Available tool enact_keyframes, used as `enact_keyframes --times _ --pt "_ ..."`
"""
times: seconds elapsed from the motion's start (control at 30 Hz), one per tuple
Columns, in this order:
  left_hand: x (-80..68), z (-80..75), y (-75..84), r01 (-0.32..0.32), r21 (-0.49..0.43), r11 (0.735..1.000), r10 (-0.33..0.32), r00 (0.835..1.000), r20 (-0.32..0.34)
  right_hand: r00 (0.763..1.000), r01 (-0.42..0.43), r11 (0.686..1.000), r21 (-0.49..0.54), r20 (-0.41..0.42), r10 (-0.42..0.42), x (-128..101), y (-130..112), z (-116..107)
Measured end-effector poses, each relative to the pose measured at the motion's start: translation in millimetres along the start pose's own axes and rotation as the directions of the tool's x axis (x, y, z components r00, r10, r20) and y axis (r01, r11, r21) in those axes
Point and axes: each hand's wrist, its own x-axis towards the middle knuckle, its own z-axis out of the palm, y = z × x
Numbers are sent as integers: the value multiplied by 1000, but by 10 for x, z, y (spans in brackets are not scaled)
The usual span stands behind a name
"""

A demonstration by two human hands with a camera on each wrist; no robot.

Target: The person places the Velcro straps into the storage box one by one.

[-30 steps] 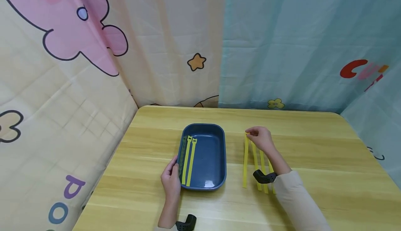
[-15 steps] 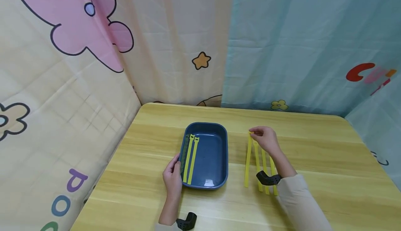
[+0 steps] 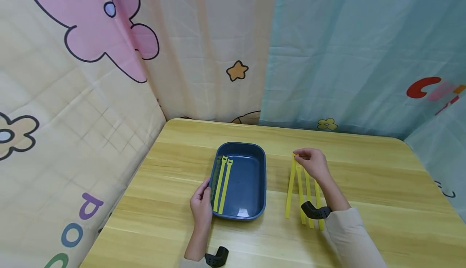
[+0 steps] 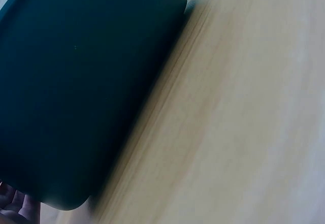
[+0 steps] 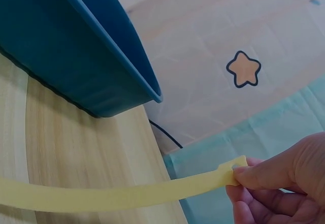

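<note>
A dark blue tray [image 3: 251, 183] sits mid-table and holds two yellow straps [image 3: 223, 183] along its left side. My left hand [image 3: 201, 205] grips the tray's left rim near the front corner; the tray wall [image 4: 81, 92] fills the left wrist view. To the right of the tray lie several yellow straps [image 3: 307, 195] side by side on the table. My right hand [image 3: 312, 163] pinches the far end of the leftmost strap [image 3: 290, 191]. In the right wrist view its fingers [image 5: 274, 176] hold the strap's end [image 5: 127, 193], lifted just off the wood.
The wooden table [image 3: 382, 187] is enclosed by patterned curtains [image 3: 204, 49] behind and on both sides. The tray's outer wall [image 5: 66, 51] stands close to the left of the held strap.
My right hand has barely moved while pinching the strap's far end. The left hand stays on the tray rim; only the head view has shifted slightly.
</note>
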Motion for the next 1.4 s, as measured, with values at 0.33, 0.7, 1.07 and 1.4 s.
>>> enact_keyframes --times 0.33,0.7,1.07,1.4 --pt "-31 31 159 9 20 1000 -9 1000 8 1000 0 1000 8 -13 0 -29 -1 -53" --pt "62 -6 -142 -7 4 1000 7 1000 -16 1000 12 1000 -1 -28 -12 -25 -44 -74" --pt "59 -7 -137 -10 14 1000 10 1000 -19 998 31 999 15 -50 -30 -71 -105 -117" --pt "22 -9 -136 14 -5 1000 -14 1000 -3 998 32 999 42 -60 -30 -157 -133 -160"
